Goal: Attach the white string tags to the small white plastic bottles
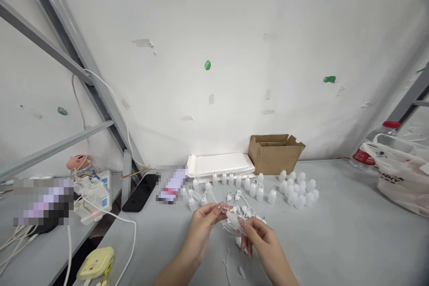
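Between my two hands is a small translucent white bottle, tilted over the table. My right hand has its fingers closed around the bottle's body. At its other end, my left hand pinches a small white piece that looks like a cap with a cord; my fingertips partly cover it. Just behind and below my hands lie several white corded caps in a loose tangle. Several small white bottles with looped tops stand farther back, and a cluster of round-ended white bottles sits to the right.
A cardboard box and a stack of white envelopes stand by the wall. Left are a black phone, a power strip with cables and a yellow case. A plastic bag and a red-capped bottle are far right.
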`<state>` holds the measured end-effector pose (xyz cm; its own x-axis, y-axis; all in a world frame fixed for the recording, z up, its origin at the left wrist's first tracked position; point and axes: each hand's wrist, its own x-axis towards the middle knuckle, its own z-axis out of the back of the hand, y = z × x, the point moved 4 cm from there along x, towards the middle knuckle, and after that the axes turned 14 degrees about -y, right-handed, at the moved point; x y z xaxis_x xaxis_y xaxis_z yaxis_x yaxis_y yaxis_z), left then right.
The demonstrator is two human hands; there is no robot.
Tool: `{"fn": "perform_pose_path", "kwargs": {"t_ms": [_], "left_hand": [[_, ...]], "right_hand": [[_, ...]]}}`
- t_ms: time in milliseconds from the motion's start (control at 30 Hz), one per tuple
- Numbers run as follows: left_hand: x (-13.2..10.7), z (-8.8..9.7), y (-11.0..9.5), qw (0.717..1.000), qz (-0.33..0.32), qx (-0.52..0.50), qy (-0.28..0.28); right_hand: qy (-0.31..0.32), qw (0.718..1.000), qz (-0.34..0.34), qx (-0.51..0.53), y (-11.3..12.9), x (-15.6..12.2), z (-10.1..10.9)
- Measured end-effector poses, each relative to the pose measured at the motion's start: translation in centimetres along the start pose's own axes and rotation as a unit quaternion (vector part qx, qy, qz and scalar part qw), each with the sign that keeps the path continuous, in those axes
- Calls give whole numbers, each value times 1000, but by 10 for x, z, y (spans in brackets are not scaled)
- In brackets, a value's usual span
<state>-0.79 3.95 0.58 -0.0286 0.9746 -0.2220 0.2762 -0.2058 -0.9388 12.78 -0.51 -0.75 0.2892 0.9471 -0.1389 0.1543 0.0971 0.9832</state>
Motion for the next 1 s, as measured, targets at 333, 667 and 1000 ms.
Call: {"fn": "perform_pose_path", "kwargs": {"t_ms": [333, 667, 1000], "left_hand": [[2, 2, -1, 999, 7, -34, -25], [3, 4, -3, 996, -69, 30, -42], [-3, -3, 1, 998, -35, 15, -58]], "right_hand": [[4, 1000, 0, 12, -3, 1, 0], [-46, 994, 12, 101, 7, 2, 1], [21, 972, -73, 224, -2, 7, -11]]}}
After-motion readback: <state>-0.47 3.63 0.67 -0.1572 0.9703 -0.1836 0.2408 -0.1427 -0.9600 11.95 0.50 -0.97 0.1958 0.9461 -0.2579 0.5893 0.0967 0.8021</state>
